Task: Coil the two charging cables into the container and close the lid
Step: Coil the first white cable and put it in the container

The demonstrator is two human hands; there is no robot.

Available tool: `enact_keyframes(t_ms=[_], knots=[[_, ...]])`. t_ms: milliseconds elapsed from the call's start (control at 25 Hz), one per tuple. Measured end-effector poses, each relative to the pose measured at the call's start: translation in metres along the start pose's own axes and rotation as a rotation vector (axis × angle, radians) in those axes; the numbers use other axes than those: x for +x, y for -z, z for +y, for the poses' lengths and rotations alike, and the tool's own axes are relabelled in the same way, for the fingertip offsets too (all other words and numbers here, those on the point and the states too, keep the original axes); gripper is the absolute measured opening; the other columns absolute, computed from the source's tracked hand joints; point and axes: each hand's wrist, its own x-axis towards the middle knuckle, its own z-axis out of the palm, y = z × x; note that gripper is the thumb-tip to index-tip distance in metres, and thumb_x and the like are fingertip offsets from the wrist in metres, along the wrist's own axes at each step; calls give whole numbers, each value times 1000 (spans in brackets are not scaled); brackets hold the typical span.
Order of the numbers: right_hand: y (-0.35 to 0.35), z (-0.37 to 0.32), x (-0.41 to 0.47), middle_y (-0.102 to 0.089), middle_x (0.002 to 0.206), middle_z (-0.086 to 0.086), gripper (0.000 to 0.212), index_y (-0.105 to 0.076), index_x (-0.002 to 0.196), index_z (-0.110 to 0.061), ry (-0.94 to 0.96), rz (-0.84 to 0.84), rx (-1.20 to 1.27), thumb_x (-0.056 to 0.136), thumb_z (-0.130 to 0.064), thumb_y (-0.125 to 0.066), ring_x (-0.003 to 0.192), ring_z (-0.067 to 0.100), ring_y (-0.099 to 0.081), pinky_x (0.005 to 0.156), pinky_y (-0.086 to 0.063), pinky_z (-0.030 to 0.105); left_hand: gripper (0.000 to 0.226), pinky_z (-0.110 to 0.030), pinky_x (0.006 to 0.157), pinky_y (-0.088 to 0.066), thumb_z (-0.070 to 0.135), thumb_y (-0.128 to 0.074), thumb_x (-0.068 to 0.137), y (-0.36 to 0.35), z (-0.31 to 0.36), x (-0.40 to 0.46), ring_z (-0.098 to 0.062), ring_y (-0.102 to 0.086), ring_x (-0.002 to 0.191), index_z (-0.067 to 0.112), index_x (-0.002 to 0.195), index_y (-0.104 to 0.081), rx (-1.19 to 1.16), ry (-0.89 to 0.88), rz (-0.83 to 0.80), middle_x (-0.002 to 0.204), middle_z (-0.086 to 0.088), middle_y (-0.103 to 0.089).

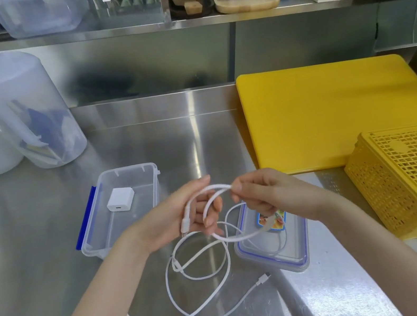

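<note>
The open container (120, 209) sits on the steel counter (38, 257), and I place everything from it. My lid (274, 252) lies to its right and nearer me. Between them trail the loose white cables (200, 276). Just right of the container, my left hand (184, 215) cups a cable's first loop while my right hand (258, 196) pinches its top, so my left hand is nearer the container.

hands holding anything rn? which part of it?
Yes: both hold one white cable. Left hand grips it near a plug end; right hand pinches the loop's top with its fingers.
</note>
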Motion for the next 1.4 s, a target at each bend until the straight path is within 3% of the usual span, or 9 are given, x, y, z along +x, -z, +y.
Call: enact_keyframes(t_ms=[120,280,360,480,680,920,1040,1160,1400], knots=[[-3,-11,5,-32,41,-15,29,-54,69,-19,-8,-9,-79,95,-24,-43,38,2,-25,38,-25,12,37,-17,41,-36,50,-46,76,-16,7,6,-7,-26,36,22,52,-52,82,-34,111,40,11,-29],[-16,-12,13,-28,44,-13,29,-54,66,-18,60,80,409,90,-33,-46,39,4,-26,40,-29,14,41,-16,35,-11,43,-46,82,-28,16,16,-2,-12,30,24,48,-34,-204,-230,345,33,14,-20],[-29,-8,16,-33,45,-11,28,-58,70,-17,111,100,640,83,-39,-46,42,6,-33,45,-36,15,50,-18,34,-10,37,-43,89,-28,22,19,-7,-6,33,25,42,-31,-448,-315,402,30,11,-20],[-45,-1,19,-40,48,-11,30,-63,82,-16,143,171,703,91,-32,-40,48,5,-42,51,-41,14,53,-17,29,-13,34,-42,90,-27,23,21,-9,-6,31,23,40,-29,-682,-384,463,29,8,-20],[-55,-3,15,-57,68,-3,24,-64,87,-17,77,298,643,95,-22,-42,64,8,-55,60,-46,18,51,-17,29,-14,31,-41,88,-26,18,19,-7,-16,24,21,40,-27,-821,-450,558,29,7,-19],[-71,-7,25,-47,65,-2,13,-49,90,-12,96,610,1136,91,-25,-50,58,8,-41,62,-37,21,49,-18,30,-22,31,-43,88,-53,9,23,-7,-15,28,22,42,-28,-867,-537,694,32,8,-19],[-61,-12,24,-47,49,-9,11,-48,83,-14,137,793,979,93,-21,-48,38,4,-34,39,-32,16,46,-18,33,-23,25,-39,88,-63,-6,24,-7,-17,30,21,43,-31,-820,-545,643,33,8,-21],[-47,-12,18,-43,43,-10,12,-50,79,-16,94,799,655,91,-18,-49,31,2,-30,31,-24,14,31,-19,39,-35,25,-41,77,-60,-12,19,-9,-23,31,17,48,-44,-691,-463,462,33,6,-27],[-26,-15,8,-49,41,-10,13,-55,75,-21,40,422,23,88,-20,-55,30,2,-35,32,-26,12,44,-20,42,-40,48,-41,83,-30,-4,6,-9,-28,29,14,60,-55,-227,-123,234,37,3,-38]])
